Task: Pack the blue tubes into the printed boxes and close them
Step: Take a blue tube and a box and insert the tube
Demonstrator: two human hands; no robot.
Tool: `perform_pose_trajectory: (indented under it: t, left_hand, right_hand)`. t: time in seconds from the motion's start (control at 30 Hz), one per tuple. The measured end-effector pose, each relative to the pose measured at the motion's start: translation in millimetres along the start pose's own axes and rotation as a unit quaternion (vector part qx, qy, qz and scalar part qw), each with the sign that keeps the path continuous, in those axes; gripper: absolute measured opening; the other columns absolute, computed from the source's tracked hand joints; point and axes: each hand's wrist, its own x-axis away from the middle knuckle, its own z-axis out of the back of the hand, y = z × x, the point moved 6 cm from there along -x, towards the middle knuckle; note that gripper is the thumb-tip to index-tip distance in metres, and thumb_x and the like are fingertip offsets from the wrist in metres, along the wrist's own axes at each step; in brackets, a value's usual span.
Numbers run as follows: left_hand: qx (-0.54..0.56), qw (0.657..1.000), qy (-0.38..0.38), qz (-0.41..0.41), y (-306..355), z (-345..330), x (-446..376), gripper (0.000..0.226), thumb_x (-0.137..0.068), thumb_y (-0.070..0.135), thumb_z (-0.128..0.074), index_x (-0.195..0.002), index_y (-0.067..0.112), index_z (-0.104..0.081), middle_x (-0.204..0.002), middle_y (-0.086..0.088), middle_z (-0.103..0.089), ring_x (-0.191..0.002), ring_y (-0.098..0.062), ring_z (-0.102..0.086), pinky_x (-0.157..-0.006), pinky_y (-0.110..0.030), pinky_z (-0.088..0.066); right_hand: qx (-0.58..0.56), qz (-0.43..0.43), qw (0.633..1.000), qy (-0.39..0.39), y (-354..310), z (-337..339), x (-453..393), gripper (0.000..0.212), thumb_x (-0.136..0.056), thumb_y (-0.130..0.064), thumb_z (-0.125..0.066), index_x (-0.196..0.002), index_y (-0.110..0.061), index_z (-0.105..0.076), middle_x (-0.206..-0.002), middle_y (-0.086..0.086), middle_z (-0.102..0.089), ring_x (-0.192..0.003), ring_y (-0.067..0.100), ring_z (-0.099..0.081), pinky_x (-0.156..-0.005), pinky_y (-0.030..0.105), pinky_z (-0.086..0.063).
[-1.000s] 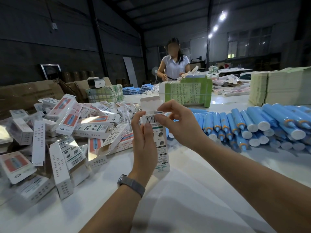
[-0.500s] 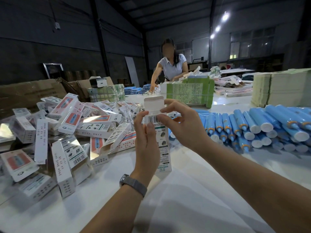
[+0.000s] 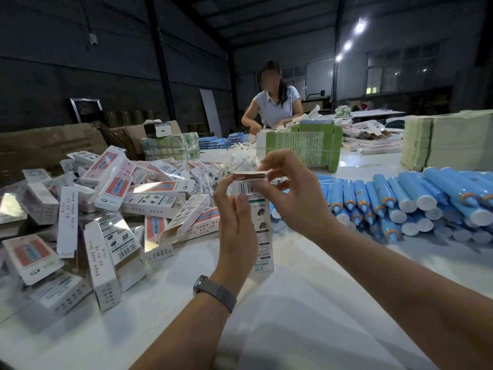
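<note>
I hold one printed white box (image 3: 262, 236) upright over the white table (image 3: 293, 329), its bottom end near the surface. My left hand (image 3: 236, 231) grips its body from the left, thumb just under the barcode. My right hand (image 3: 290, 193) pinches the top end, where the lid flap (image 3: 250, 173) is folded down almost flat over the opening. Whether a tube is inside is hidden. A heap of blue tubes (image 3: 416, 204) with white caps lies to the right. Several printed boxes (image 3: 106, 206) are piled on the left.
A person (image 3: 272, 102) works at the table's far side behind a green-and-white bundle of flat cartons (image 3: 298, 148). More stacked flat cartons (image 3: 448, 140) stand at the right rear. Brown cardboard boxes (image 3: 48, 142) sit at the left rear.
The box's top flap, which stood upright, has been folded down by my right hand's fingers. The person at the far side has shifted position.
</note>
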Motion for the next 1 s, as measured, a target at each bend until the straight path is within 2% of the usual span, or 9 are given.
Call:
perform_pose_trajectory:
  t: [0.07,0.2,0.4,0.5,0.57,0.67,0.8,0.9,1.0]
  left_hand:
    - [-0.013,1.0,0.008,0.004,0.9,0.5,-0.4,0.033,-0.105,0.036,-0.036,-0.121,0.064,-0.031,-0.115,0.008,-0.065,-0.102,-0.022,-0.067,-0.089,-0.046,-0.057]
    - [-0.027,1.0,-0.011,-0.006,1.3,-0.8,-1.2,0.042,-0.106,0.035,-0.032,-0.126,0.071,-0.027,-0.107,0.04,-0.056,-0.097,0.003,-0.06,-0.086,-0.029,-0.054]
    - [-0.047,0.998,-0.002,-0.036,-5.3,0.4,-0.4,0.037,-0.11,0.015,-0.029,-0.139,0.038,-0.029,-0.097,0.055,-0.047,-0.088,0.025,-0.05,-0.077,-0.004,-0.045]
    - [-0.031,0.999,0.002,-0.024,-2.6,2.3,-0.7,0.035,-0.109,0.025,-0.03,-0.13,0.053,-0.036,-0.091,0.012,-0.061,-0.077,-0.013,-0.06,-0.069,-0.037,-0.052]
    - [-0.022,1.0,0.005,-0.015,-0.9,3.6,-1.4,0.035,-0.108,0.025,-0.03,-0.125,0.055,-0.038,-0.09,-0.01,-0.056,-0.076,-0.03,-0.057,-0.067,-0.043,-0.051]
    - [-0.033,0.999,0.006,-0.041,1.1,4.1,-2.4,0.028,-0.109,0.018,-0.031,-0.125,0.039,-0.041,-0.083,0.015,-0.054,-0.066,-0.003,-0.053,-0.059,-0.023,-0.048]
    - [-0.049,0.998,0.0,-0.028,3.6,3.4,-3.5,0.033,-0.106,0.028,-0.032,-0.12,0.057,-0.039,-0.086,0.019,-0.052,-0.068,-0.002,-0.056,-0.061,-0.034,-0.052]
    - [-0.039,0.999,0.006,-0.023,7.2,4.3,-2.9,0.035,-0.105,0.031,-0.032,-0.115,0.064,-0.04,-0.09,0.008,-0.056,-0.072,-0.008,-0.06,-0.065,-0.04,-0.055]
    - [-0.006,1.0,0.023,0.003,8.9,6.1,-2.4,0.031,-0.104,0.032,-0.033,-0.112,0.061,-0.044,-0.092,-0.012,-0.056,-0.079,-0.036,-0.061,-0.068,-0.059,-0.053]
  right_hand:
    - [0.033,0.01,0.999,-0.007,0.2,-0.1,-0.1,0.019,-0.087,-0.016,-0.074,-0.099,-0.025,-0.061,-0.095,-0.017,-0.064,-0.085,0.003,-0.061,-0.069,0.02,-0.051]
    - [0.069,0.026,0.997,-0.019,0.1,-1.1,-0.4,0.007,-0.088,-0.013,-0.073,-0.094,-0.017,-0.07,-0.096,-0.009,-0.065,-0.088,0.006,-0.06,-0.069,0.017,-0.05]
    - [0.055,0.029,0.998,-0.027,-0.4,-3.3,2.2,0.008,-0.088,-0.01,-0.073,-0.095,-0.014,-0.069,-0.102,-0.003,-0.065,-0.088,0.008,-0.06,-0.066,0.023,-0.051]
    - [0.029,0.014,0.999,-0.036,0.5,-4.0,3.8,0.008,-0.088,-0.012,-0.071,-0.094,-0.015,-0.068,-0.104,-0.004,-0.064,-0.091,0.01,-0.06,-0.069,0.026,-0.053]
    - [0.006,-0.002,0.999,-0.037,0.9,-5.2,3.4,0.001,-0.091,-0.016,-0.068,-0.091,-0.015,-0.067,-0.102,-0.005,-0.063,-0.092,0.011,-0.061,-0.076,0.028,-0.055]
    - [-0.033,-0.037,0.998,-0.028,3.2,-5.8,0.8,0.009,-0.093,-0.014,-0.066,-0.085,-0.015,-0.066,-0.097,-0.002,-0.063,-0.089,0.012,-0.062,-0.082,0.039,-0.056]
    - [-0.026,-0.048,0.998,-0.031,3.2,-7.0,-0.1,0.016,-0.09,-0.009,-0.07,-0.085,-0.023,-0.064,-0.093,-0.005,-0.059,-0.08,0.002,-0.058,-0.075,0.023,-0.053]
    - [-0.001,-0.04,0.999,-0.024,1.8,-6.8,1.4,0.013,-0.09,-0.011,-0.07,-0.09,-0.024,-0.066,-0.092,-0.009,-0.056,-0.08,0.0,-0.058,-0.074,0.02,-0.051]
    - [0.017,-0.028,0.999,-0.024,-1.1,-7.5,2.3,0.01,-0.09,-0.011,-0.07,-0.094,-0.02,-0.07,-0.093,-0.004,-0.057,-0.082,0.005,-0.059,-0.076,0.026,-0.053]
